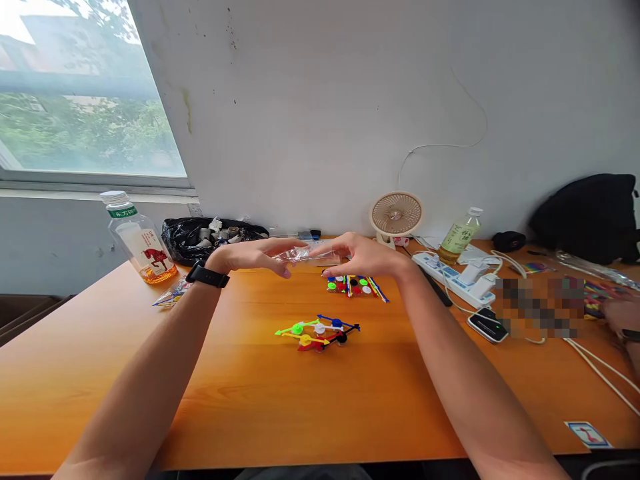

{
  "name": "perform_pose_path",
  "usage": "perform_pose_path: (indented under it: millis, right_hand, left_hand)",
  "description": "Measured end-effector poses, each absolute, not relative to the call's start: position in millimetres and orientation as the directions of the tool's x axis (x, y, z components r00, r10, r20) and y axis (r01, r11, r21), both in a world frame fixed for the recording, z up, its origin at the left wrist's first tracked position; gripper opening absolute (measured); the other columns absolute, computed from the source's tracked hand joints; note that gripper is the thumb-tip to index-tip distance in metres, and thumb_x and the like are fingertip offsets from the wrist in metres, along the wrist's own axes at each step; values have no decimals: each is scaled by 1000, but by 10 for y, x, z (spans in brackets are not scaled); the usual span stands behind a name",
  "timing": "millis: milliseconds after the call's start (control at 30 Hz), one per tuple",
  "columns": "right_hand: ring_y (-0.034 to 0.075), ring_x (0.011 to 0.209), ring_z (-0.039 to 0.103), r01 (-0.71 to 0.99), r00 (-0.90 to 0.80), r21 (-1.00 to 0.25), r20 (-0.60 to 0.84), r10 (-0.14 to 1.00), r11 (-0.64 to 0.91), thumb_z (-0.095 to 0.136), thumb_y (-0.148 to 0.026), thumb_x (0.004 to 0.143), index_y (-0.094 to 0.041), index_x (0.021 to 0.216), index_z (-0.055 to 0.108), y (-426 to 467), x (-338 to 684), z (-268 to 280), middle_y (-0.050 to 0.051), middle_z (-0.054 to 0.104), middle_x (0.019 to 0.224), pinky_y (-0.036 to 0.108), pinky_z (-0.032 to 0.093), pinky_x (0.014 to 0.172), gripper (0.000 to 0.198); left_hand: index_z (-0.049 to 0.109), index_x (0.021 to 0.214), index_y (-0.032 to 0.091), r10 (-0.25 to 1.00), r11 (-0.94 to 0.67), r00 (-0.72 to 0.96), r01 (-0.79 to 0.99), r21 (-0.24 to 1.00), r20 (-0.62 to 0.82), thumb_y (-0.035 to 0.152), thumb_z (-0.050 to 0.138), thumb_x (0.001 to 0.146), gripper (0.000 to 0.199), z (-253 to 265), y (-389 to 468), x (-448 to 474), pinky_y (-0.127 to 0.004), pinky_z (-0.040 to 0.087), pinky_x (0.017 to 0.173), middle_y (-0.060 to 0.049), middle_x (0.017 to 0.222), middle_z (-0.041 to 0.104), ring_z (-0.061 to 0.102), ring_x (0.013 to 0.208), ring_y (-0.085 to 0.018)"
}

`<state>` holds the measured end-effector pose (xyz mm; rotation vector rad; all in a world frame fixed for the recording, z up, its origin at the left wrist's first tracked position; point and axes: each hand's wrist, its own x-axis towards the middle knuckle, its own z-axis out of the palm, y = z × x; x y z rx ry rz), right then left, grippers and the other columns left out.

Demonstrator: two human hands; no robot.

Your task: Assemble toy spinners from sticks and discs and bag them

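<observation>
A clear plastic bag (305,254) is stretched between my hands above the table. My left hand (253,257), with a black watch on its wrist, grips the bag's left end between fingers and thumb. At the other end my right hand (365,255) holds the bag with bent fingers. Below and nearer to me lies a loose group of plastic arrow spinners (317,333) in green, white, blue, yellow, red and black. Behind them, partly under my right hand, more coloured spinners (353,287) lie close together.
At left stand a large tea bottle (143,243), a black bag with rubbish (187,240) and a small packet (175,293). To the right are a fan (397,215), a bottle (457,237), a power strip (453,280), cables and a black-topped device (487,325). Another person's hand (623,317) shows far right.
</observation>
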<state>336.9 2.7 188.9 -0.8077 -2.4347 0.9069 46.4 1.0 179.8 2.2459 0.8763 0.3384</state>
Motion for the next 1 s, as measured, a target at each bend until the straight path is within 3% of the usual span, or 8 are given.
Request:
perform_pose_path:
  millis: [167,267,400,600,833,933,1000]
  right_hand:
    - [19,84,66,397,-757,-703,113,643,590,80,-36,84,-24,116,82,63,3382,1859,3,78,99,28,49,70,34]
    - [21,95,69,364,-751,-723,145,644,587,76,-38,89,-22,114,83,86,3340,1816,7,79,109,31,53,81,30]
    - [21,93,71,324,-736,-715,221,640,619,77,-41,89,-19,105,82,116,3280,1767,7,79,100,30,54,78,28]
    - [17,76,68,305,-694,-716,285,661,629,83,-42,82,-17,86,70,89,3276,1795,4,74,85,28,53,68,29]
    - [15,72,64,297,-683,-718,301,665,630,84,-47,79,-16,83,68,115,3327,1799,4,71,81,26,48,62,35]
    - [14,69,61,317,-716,-731,234,657,605,84,-49,79,-17,83,67,174,3376,1770,2,69,77,25,47,61,37]
    - [13,67,61,400,-768,-715,80,635,574,82,-49,79,-17,82,68,214,3395,1723,2,70,76,24,46,60,36]
  left_hand:
    - [54,151,28,688,-524,724,544,655,-52,44,74,86,71,1772,50,420,-39,45,108,-6,143,66,54,136,-37]
    - [50,154,29,696,-516,717,527,675,-28,47,79,84,78,1754,48,429,-40,40,114,-6,154,57,45,145,-37]
    - [44,156,28,627,-587,775,408,699,75,45,86,76,92,1709,60,534,-42,38,117,-9,156,53,45,144,-36]
    - [61,133,22,608,-548,793,395,737,27,35,84,74,65,1592,165,577,-40,49,99,-6,118,70,64,113,-29]
    - [64,114,21,668,-429,738,490,759,-98,30,78,72,45,1530,232,447,-38,51,94,-6,113,69,63,111,-29]
    - [63,107,21,704,-400,698,544,737,-133,31,78,70,41,1472,292,370,-36,51,90,-4,108,69,64,106,-28]
    - [63,103,21,730,-388,665,592,707,-156,32,77,69,39,1424,341,307,-35,50,88,-3,104,69,64,102,-28]
